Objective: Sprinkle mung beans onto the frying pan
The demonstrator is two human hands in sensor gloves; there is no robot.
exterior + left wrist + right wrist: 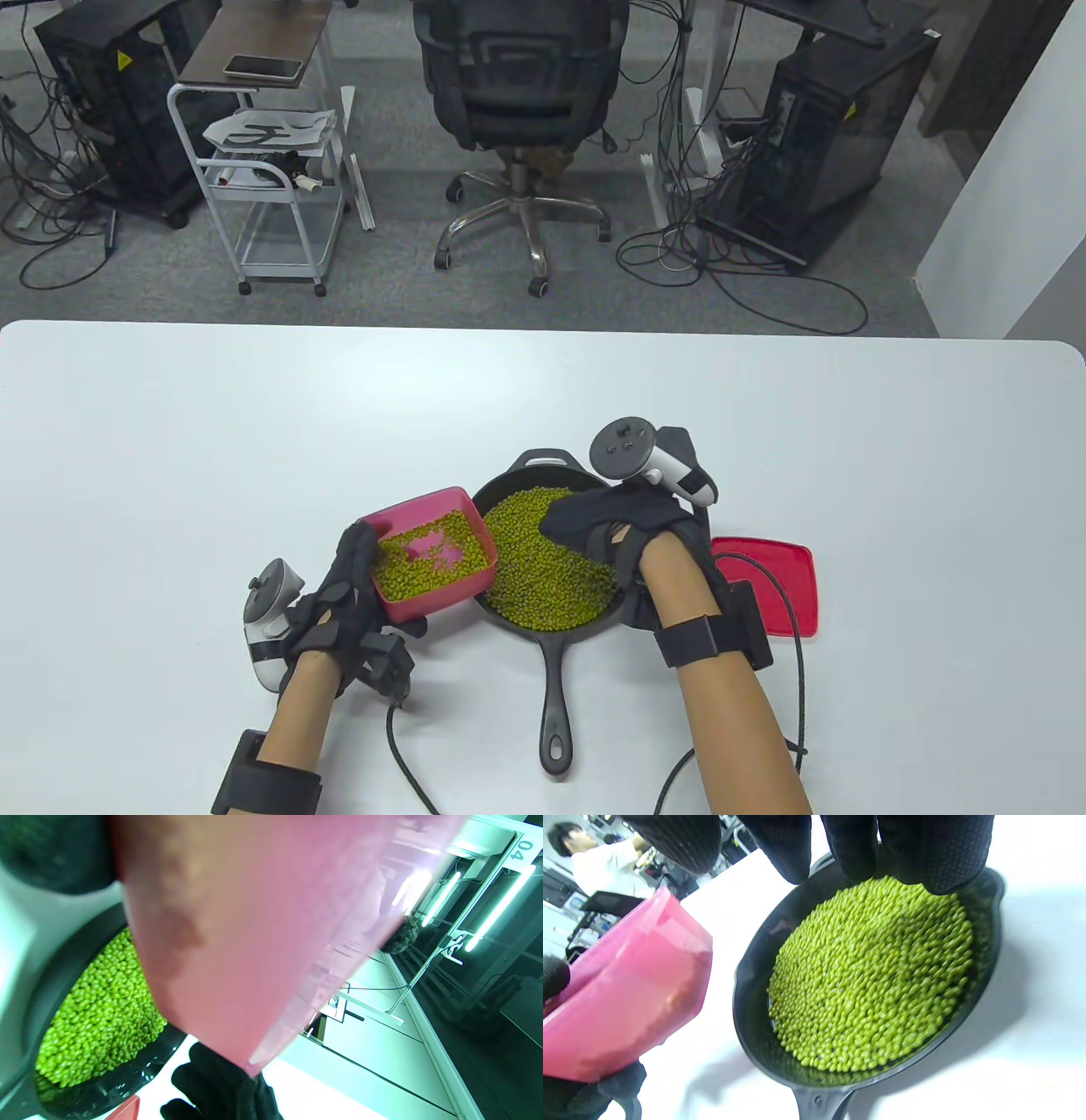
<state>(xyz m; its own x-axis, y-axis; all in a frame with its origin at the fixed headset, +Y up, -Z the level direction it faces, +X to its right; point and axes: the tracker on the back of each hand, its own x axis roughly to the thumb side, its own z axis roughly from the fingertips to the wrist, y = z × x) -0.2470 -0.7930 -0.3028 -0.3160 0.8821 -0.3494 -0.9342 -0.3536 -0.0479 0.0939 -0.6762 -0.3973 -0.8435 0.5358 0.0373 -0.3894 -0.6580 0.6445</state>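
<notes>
A translucent pink tub [433, 552], square with rounded corners and part-filled with small green beans, is gripped by the left hand [339, 607] beside the pan. Glossy oval mung beans [547, 560] are heaped in the round black frying pan [553, 671]. The right hand [632, 531], fingers drawn together, is held over them; whether beans are pinched cannot be told. 1 flat red lid [776, 581] lies rightmost.

Yellow-green mung beans [543, 552] fill the black frying pan [556, 671] and lie in a translucent pink container [433, 556]. The lid [776, 586] is red, the bench [170, 441] white. Both hands [339, 611] [636, 526] wear black gloves with white trackers [267, 620].
</notes>
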